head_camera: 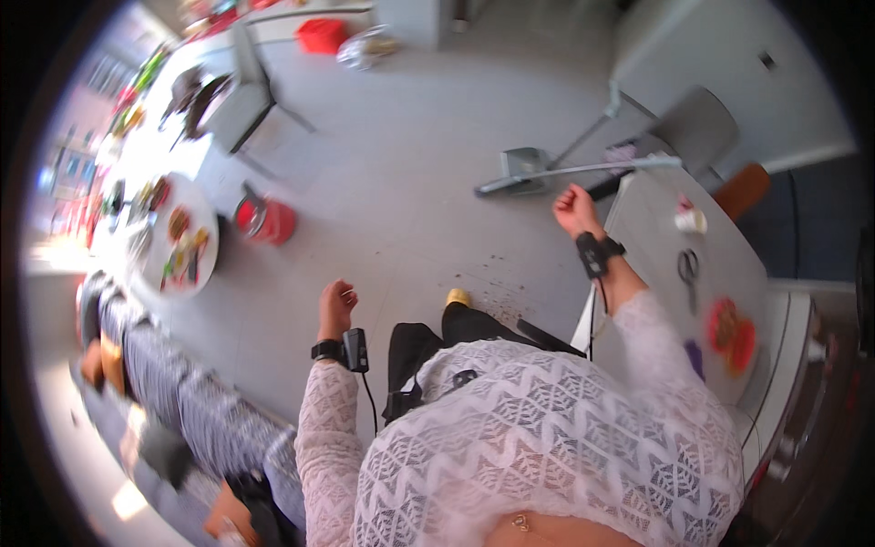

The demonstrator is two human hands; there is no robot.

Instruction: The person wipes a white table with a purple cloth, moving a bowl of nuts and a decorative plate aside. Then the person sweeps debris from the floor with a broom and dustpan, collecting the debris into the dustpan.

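Note:
My left hand (337, 305) hangs over the grey floor with its fingers curled and nothing visible in it. Near the table's edge, my right hand (575, 209) is closed into a loose fist, also with nothing visible in it. Just beyond it lie a dustpan (525, 165) with a long handle and a broom (581, 169) whose pale stick reaches over the table corner. Brown crumbs (504, 301) are scattered on the floor before my yellow shoe (459, 297).
At right, the white table (642, 225) holds scissors (689, 273), a cup (692, 220) and red dishes (722, 325). A red bucket (277, 222) stands beside a round table (208, 243). A grey sofa (150, 362) is at lower left; chairs (239, 109) stand farther off.

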